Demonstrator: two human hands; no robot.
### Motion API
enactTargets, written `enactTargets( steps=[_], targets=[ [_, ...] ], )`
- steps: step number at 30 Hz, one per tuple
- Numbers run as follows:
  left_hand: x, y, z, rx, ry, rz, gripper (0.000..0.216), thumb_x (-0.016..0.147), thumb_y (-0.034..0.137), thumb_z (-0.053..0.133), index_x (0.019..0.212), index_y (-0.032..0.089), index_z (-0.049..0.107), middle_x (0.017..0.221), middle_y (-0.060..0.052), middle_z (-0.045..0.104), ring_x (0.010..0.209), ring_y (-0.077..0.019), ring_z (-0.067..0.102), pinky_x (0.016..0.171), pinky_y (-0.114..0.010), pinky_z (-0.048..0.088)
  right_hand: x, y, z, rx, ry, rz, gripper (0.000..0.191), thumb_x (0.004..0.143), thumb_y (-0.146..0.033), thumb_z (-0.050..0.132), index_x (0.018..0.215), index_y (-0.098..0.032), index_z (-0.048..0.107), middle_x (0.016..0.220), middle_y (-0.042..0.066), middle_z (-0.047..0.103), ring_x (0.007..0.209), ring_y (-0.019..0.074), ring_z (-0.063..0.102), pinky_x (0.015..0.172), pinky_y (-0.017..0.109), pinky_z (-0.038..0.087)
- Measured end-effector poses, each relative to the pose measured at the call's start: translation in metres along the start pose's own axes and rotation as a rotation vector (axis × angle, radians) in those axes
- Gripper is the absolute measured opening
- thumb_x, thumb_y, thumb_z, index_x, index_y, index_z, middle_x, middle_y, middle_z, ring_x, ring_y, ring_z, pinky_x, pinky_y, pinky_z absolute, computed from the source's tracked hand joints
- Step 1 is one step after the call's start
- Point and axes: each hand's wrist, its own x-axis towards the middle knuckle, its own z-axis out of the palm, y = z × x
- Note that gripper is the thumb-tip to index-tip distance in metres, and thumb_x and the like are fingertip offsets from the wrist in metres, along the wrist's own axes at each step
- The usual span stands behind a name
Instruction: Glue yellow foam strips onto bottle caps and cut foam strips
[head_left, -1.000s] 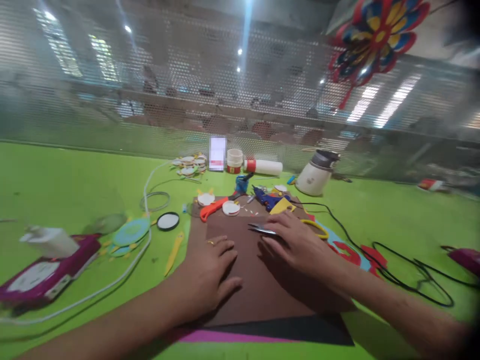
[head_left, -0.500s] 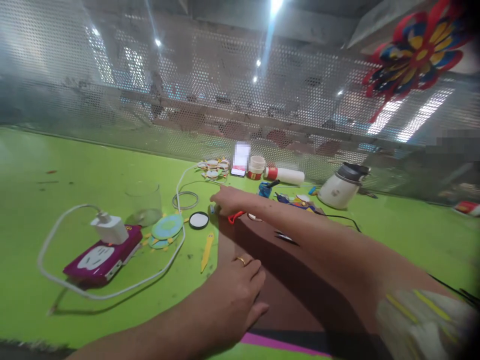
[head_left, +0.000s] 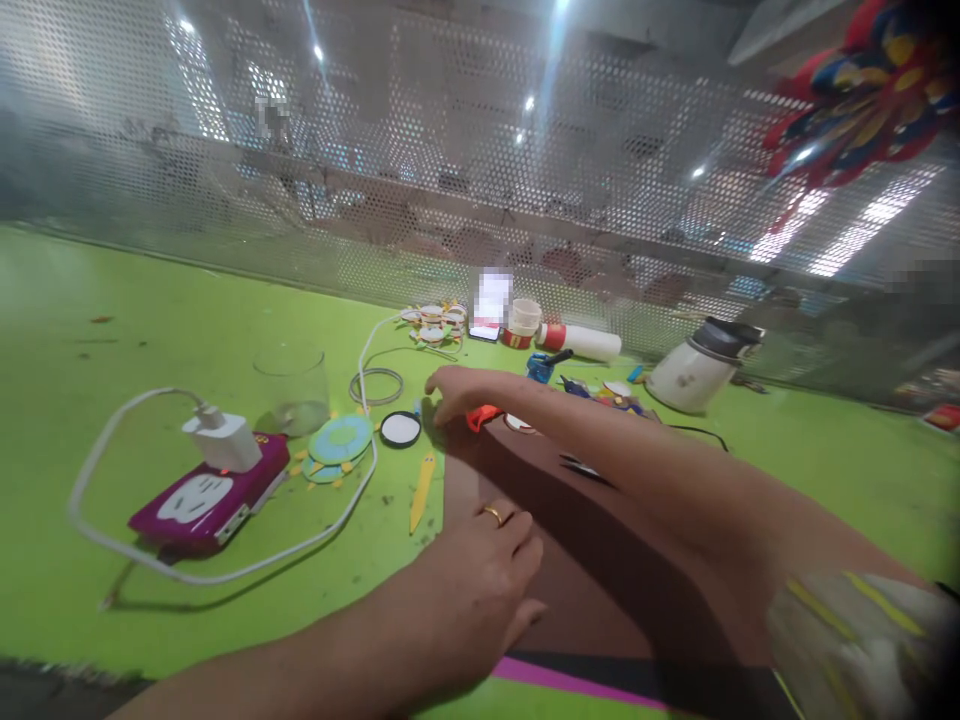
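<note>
My left hand (head_left: 487,570), with a ring on one finger, lies palm down on a brown sheet (head_left: 585,590), its thumb held away from the fingers. Across the sheet my right hand (head_left: 454,395) reaches to its far left corner, fingers bent downward and a little apart. No object shows in its grasp, though its underside is partly hidden. Just left of those fingertips is a small bluish piece (head_left: 418,408). Close by lie a black-rimmed white disc (head_left: 400,429) and a yellow pointed strip (head_left: 422,493). Behind the right wrist sits a red-orange object (head_left: 484,416), partly covered.
At left are a purple power strip (head_left: 210,500) with a white charger (head_left: 223,441), a looping cable, a clear glass (head_left: 291,390) and pale green-blue discs (head_left: 340,440). Farther back stand a phone (head_left: 491,305), a tub (head_left: 523,323), a white bottle (head_left: 589,342) and a kettle (head_left: 694,372).
The camera view has shifted slightly. My right hand's fingers have bent farther downward by the sheet's corner. My left hand stays on the sheet.
</note>
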Motion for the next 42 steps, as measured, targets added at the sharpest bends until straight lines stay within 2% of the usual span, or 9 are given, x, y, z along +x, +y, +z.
enactTargets(
  steps=[4, 10, 16, 20, 28, 32, 35, 39, 42],
  targets=[
    [0.000, 0.000, -0.002, -0.004, -0.009, -0.001, 0.035, 0.094, 0.038, 0.053, 0.116, 0.011, 0.061, 0.122, -0.015, 0.065, 0.112, -0.0314, 0.057, 0.097, -0.047, 0.048, -0.004, 0.007, -0.005, 0.262, 0.004, -0.009, 0.029, 0.094, -0.032, 0.062, 0.116, -0.015, 0.063, 0.118, 0.007, 0.065, 0.098, 0.0220, 0.066, 0.081, 0.039, 0.057],
    [-0.001, -0.005, 0.001, -0.132, 0.018, -0.040, 0.025, 0.095, 0.030, 0.052, 0.108, 0.013, 0.064, 0.118, -0.018, 0.067, 0.110, -0.0308, 0.061, 0.094, -0.046, 0.050, -0.052, 0.034, -0.005, 0.801, 0.195, -0.011, 0.005, 0.081, -0.011, 0.072, 0.081, -0.011, 0.067, 0.057, -0.003, 0.062, 0.049, 0.0060, 0.052, 0.049, 0.018, 0.042],
    [0.006, -0.038, -0.023, -0.283, 0.012, -0.299, 0.034, 0.096, 0.028, 0.039, 0.090, 0.018, 0.071, 0.092, -0.010, 0.074, 0.085, -0.0247, 0.068, 0.077, -0.038, 0.054, -0.135, 0.060, 0.050, 1.233, 0.412, 0.183, 0.015, 0.083, -0.015, 0.068, 0.073, -0.015, 0.056, 0.052, -0.004, 0.062, 0.043, 0.0069, 0.055, 0.040, 0.017, 0.042],
    [0.013, -0.052, -0.038, -0.381, 0.036, -0.463, 0.033, 0.091, 0.039, 0.047, 0.103, 0.021, 0.071, 0.104, -0.007, 0.076, 0.092, -0.0258, 0.069, 0.078, -0.038, 0.055, -0.148, 0.053, 0.089, 1.340, 0.401, 0.232, 0.016, 0.082, -0.011, 0.067, 0.070, -0.014, 0.057, 0.051, -0.003, 0.063, 0.042, 0.0081, 0.057, 0.039, 0.017, 0.046],
    [0.003, -0.040, -0.028, -0.185, -0.135, -0.200, 0.050, 0.093, 0.040, 0.052, 0.138, 0.019, 0.053, 0.146, -0.012, 0.052, 0.130, -0.0291, 0.051, 0.109, -0.046, 0.041, -0.133, 0.024, 0.107, 1.172, 0.318, 0.200, 0.014, 0.084, -0.008, 0.063, 0.072, -0.015, 0.060, 0.050, -0.003, 0.063, 0.041, 0.0097, 0.058, 0.037, 0.018, 0.045],
    [-0.005, -0.037, -0.022, -0.064, -0.196, -0.170, 0.054, 0.094, 0.044, 0.051, 0.140, 0.016, 0.051, 0.146, -0.014, 0.053, 0.133, -0.0320, 0.045, 0.111, -0.052, 0.037, -0.134, 0.024, 0.113, 0.938, 0.382, 0.167, 0.004, 0.081, -0.012, 0.067, 0.084, -0.013, 0.070, 0.051, -0.002, 0.063, 0.047, 0.0124, 0.060, 0.049, 0.022, 0.048],
    [-0.011, -0.035, -0.017, -0.016, -0.163, -0.153, 0.053, 0.096, 0.047, 0.048, 0.135, 0.013, 0.056, 0.142, -0.015, 0.057, 0.131, -0.0319, 0.047, 0.110, -0.051, 0.038, -0.148, 0.026, 0.116, 0.763, 0.493, 0.143, 0.017, 0.085, -0.017, 0.066, 0.100, -0.012, 0.073, 0.075, 0.007, 0.074, 0.072, 0.0197, 0.069, 0.074, 0.032, 0.053],
    [-0.020, -0.032, -0.013, 0.000, -0.129, -0.171, 0.053, 0.096, 0.049, 0.047, 0.135, 0.014, 0.057, 0.142, -0.014, 0.057, 0.134, -0.0315, 0.046, 0.110, -0.052, 0.039, -0.184, 0.024, 0.128, 0.571, 0.546, -0.006, 0.023, 0.087, -0.019, 0.064, 0.108, -0.013, 0.072, 0.113, 0.013, 0.072, 0.109, 0.0259, 0.060, 0.104, 0.043, 0.039],
    [-0.025, -0.029, -0.014, 0.002, -0.150, -0.200, 0.056, 0.096, 0.049, 0.047, 0.138, 0.012, 0.054, 0.148, -0.015, 0.052, 0.138, -0.0308, 0.042, 0.113, -0.052, 0.037, -0.209, 0.019, 0.147, 0.315, 0.553, -0.150, 0.033, 0.093, -0.029, 0.059, 0.120, -0.013, 0.068, 0.134, 0.015, 0.061, 0.122, 0.0296, 0.049, 0.107, 0.047, 0.036]
  ],
)
